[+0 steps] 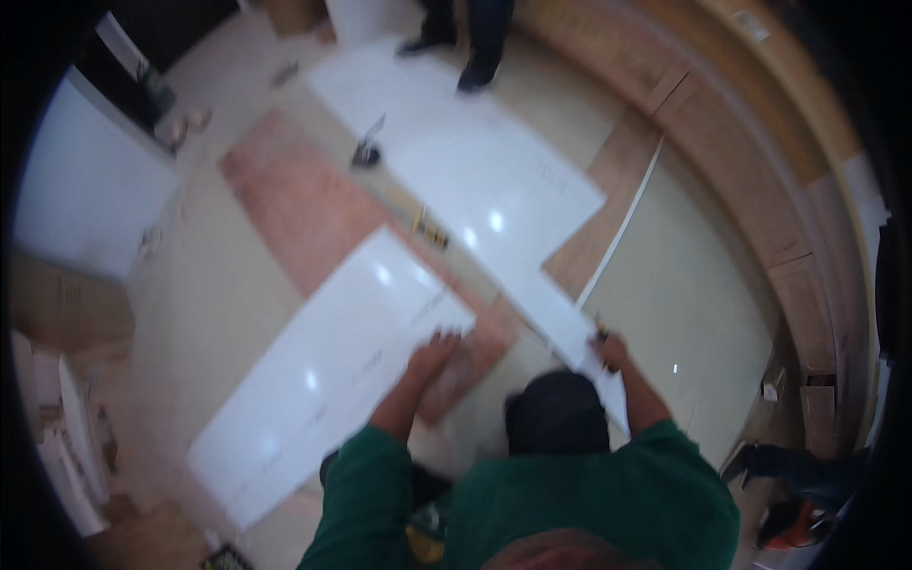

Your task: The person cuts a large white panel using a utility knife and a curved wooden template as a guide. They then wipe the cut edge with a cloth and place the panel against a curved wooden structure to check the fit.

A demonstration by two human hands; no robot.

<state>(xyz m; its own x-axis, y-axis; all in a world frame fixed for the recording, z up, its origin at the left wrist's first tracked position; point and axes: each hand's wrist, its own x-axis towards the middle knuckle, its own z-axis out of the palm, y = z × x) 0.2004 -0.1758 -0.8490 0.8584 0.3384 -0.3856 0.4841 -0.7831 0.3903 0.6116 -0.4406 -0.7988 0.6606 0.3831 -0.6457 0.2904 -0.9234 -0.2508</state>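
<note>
My left hand [437, 353] rests on the right end of a white panel [313, 380], fingers stretched over its edge. The panel has short dark marks along it and lies partly over a reddish-brown board [299, 195]. My right hand [608, 351] is closed around a small dark object [601, 332], too blurred to name. It is at the narrow strip of a large white sheet [475, 161], which runs down beside my dark-clad knee [556, 413]. Green sleeves cover my upper arms.
A person's dark shoes [478, 76] stand on the sheet's far part. Between the boards lie a yellow-and-black item [430, 228] and a dark tool [366, 154]. A thin white strip [622, 223] lies right. Curved wooden panelling [722, 133] bounds the right; another person's leg [798, 467] shows lower right.
</note>
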